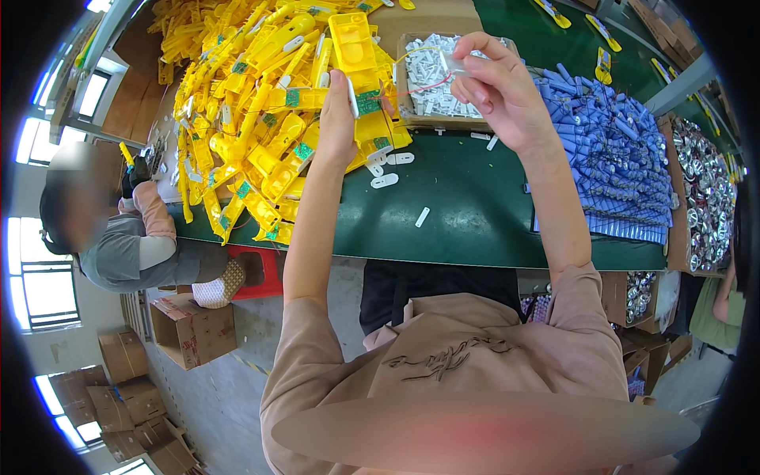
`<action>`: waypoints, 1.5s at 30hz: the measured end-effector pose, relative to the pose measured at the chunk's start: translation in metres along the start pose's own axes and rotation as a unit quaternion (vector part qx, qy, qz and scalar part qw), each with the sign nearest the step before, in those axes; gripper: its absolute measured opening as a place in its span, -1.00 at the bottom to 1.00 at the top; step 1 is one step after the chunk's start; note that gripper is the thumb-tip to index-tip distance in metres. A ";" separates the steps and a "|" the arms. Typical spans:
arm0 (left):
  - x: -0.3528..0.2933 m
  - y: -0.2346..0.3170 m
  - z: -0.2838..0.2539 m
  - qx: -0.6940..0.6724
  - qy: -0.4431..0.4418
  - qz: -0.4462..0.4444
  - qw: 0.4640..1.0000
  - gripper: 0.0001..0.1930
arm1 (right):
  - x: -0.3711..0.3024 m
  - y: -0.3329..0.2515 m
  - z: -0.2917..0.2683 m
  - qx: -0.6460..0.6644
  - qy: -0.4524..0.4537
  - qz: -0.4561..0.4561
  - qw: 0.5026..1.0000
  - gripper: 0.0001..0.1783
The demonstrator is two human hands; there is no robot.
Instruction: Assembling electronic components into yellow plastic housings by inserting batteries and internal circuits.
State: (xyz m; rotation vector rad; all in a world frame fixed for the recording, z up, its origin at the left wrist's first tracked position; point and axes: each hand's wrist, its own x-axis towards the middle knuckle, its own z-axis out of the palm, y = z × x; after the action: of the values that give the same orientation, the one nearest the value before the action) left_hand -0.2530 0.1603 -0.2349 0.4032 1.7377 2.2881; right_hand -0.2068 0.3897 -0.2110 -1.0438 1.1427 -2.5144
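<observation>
My left hand (339, 123) is closed on a yellow plastic housing (352, 43) held upright over the pile. A small green circuit board (368, 103) and a white strip (353, 96) show at the housing's lower end, beside my thumb. From there a thin red wire (423, 86) and a yellow wire (412, 54) stretch across to my right hand (507, 91). Its thumb and index finger pinch a small whitish, see-through part (451, 63) where the wires end; the other fingers curl loosely. Exactly what that part is cannot be made out.
Yellow housings (261, 150) heap up at left on the green table (475, 214). Behind my right hand stands a carton of small white parts (427, 95). Blue cylindrical cells with wires (609, 158) lie right, near a box of shiny round parts (701, 190). A co-worker (119, 245) sits at left.
</observation>
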 end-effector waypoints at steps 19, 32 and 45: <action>-0.037 -0.005 0.039 0.217 -0.100 0.104 0.965 -0.61 | -0.005 0.005 0.039 -0.342 0.274 0.060 0.897 -0.61; -0.038 -0.013 0.038 0.449 -0.039 0.222 0.865 -0.66 | -0.007 0.020 0.015 -0.184 0.320 0.092 0.925 -0.56; -0.062 -0.015 0.039 0.061 -0.199 -0.038 0.977 -0.50 | -0.027 0.020 0.005 -0.174 0.186 0.025 0.967 -0.69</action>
State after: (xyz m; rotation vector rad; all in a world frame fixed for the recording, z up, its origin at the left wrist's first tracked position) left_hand -0.1806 0.1778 -0.2441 0.7461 1.6560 1.8911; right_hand -0.1856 0.3853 -0.2372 -0.6011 1.7407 -2.5954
